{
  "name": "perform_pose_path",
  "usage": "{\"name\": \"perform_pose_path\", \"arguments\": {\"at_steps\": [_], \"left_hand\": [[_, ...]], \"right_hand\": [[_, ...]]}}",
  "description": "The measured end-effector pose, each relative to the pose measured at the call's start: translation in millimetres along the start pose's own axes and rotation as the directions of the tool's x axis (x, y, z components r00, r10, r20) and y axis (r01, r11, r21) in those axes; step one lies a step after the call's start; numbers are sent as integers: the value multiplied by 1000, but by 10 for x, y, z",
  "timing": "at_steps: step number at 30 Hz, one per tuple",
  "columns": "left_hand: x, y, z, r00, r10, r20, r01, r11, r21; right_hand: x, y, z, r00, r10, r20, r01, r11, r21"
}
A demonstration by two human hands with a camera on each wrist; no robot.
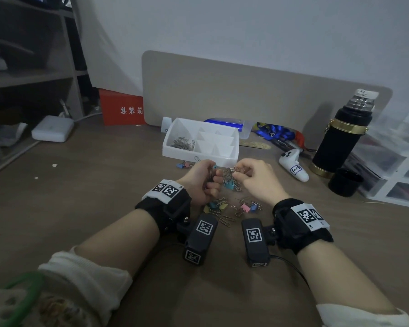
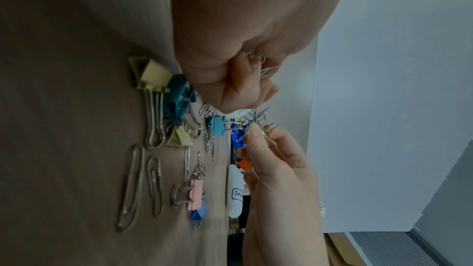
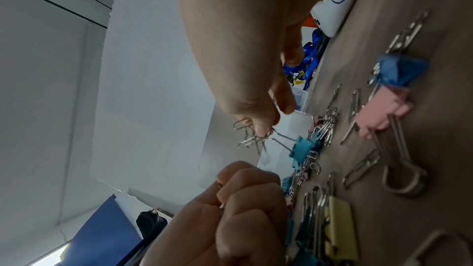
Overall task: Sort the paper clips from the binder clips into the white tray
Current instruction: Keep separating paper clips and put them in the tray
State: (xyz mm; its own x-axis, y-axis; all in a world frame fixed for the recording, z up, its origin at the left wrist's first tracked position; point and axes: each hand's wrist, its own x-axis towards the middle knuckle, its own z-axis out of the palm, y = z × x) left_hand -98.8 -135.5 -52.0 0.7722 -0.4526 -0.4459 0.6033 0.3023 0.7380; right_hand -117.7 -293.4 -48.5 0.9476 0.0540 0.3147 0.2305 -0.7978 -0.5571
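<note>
**Tangle in the air, tray only part filled**

Both hands are up over the pile! The left hand [image 1: 202, 180] is curled into a fist around a few silver paper clips [image 1: 212, 172], one poking out above the knuckles. The right hand [image 1: 253, 177] pinches a snarl of clips [image 3: 252, 139] at its fingertips, and a teal binder clip [image 3: 302, 148] dangles from that snarl by its wire handles, so it needs shaking loose before anything gets dropped.

Progress looks partial. The white tray [image 1: 175, 151] sits just behind the hands, and its large left compartment already holds a heap of paper clips [image 1: 183, 145], too many and too tangled to count. Its smaller right compartments look empty.

Plenty is left on the table [image 1: 92, 197]. Near the wrists I count about six coloured binder clips [image 1: 243, 207]: yellow, teal, pink and blue among them. Two long loose paper clips [image 2: 142, 185] lie side by side, with more mixed in. Two or three more binder clips [image 1: 183, 164] rest against the tray's front wall.
</note>
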Motion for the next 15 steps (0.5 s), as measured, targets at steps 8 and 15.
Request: {"name": "perform_pose_path", "arguments": {"at_steps": [8,15], "left_hand": [[3,-3,-1,1000,-13,-17,13,1000,6],[-23,-9,5,999,-53,4,52,998,43]], "right_hand": [[10,18,-7,998,-1,-61,3,999,34],[14,17,-12,990,-26,-138,35,997,66]]}}
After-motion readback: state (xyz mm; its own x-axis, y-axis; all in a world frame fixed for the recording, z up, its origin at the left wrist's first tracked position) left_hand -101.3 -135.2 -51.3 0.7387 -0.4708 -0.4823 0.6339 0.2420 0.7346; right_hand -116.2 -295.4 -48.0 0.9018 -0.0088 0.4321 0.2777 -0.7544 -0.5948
